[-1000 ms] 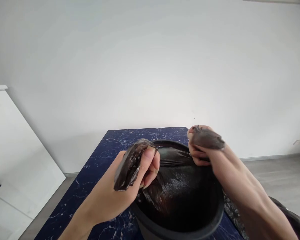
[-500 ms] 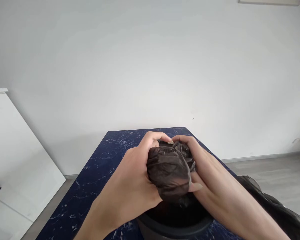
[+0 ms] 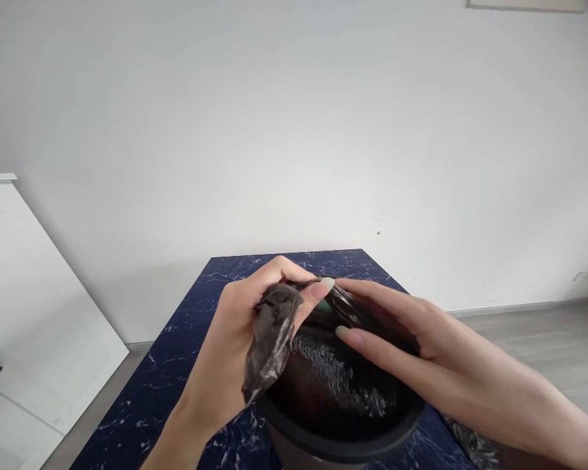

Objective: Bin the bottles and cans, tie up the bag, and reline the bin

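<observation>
A dark round bin [image 3: 343, 450] stands on the table close to me, with black plastic film inside it. My left hand [image 3: 255, 313] is closed at its far left rim around a crumpled part of a thin black bin bag [image 3: 272, 339], which hangs in folds toward me. My right hand [image 3: 411, 333] is over the far right side of the bin. Its fingers and thumb curve around a stretched strip of the same bag, and the index tip meets my left thumb. Something small and green shows between the hands.
The bin stands on a dark blue marbled table [image 3: 176, 365]. More crumpled black plastic [image 3: 475, 444] lies at the lower right, partly behind my right arm. A white cabinet [image 3: 39, 313] is on the left, and a pale wall [image 3: 294, 130] rises behind the table.
My hands have moved apart, left hand leftward and right hand rightward. The bunched bag between them has opened out, showing more of the bin's inside. The plastic at the right has shifted lower.
</observation>
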The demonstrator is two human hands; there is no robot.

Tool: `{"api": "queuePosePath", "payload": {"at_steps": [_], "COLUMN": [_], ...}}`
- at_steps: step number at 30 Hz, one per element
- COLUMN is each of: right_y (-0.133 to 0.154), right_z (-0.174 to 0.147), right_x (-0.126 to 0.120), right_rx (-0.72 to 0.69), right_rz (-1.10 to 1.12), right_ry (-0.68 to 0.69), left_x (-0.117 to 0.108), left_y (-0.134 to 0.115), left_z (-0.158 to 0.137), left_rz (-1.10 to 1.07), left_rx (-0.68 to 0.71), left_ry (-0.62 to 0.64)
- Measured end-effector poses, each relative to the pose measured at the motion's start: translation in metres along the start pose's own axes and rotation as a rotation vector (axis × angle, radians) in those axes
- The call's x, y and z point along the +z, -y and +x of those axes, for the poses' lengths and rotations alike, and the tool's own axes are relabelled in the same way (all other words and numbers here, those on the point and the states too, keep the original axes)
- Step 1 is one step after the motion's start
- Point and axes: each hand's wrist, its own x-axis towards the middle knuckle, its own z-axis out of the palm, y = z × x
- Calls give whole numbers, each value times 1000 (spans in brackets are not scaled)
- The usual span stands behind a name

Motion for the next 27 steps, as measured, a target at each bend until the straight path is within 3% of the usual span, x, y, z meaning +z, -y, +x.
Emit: {"api": "queuePosePath", "payload": {"at_steps": [6, 13, 17, 23, 25, 27], "right_y": [6, 13, 14, 21, 22, 23], "right_z": [8, 12, 12, 7, 7, 8], "right_x": [-6, 10, 18, 19, 19, 18], "right_rx": [6, 105, 145, 161, 188, 199], "right_rz": [76, 329, 465, 248, 273, 344], "right_ry": [59, -141, -265, -382, -367, -331], "left_x": [2, 0, -1, 13, 12, 6], "left_y": [0, 1, -4, -14, -18, -23], "left_z": [1, -1, -4, -13, -15, -16], "left_rz": [43, -129, -11, 255, 286, 266], "left_rx": [-23, -166, -39, 185, 223, 243], "left_ry": [-40, -48, 54, -144, -158, -92]}}
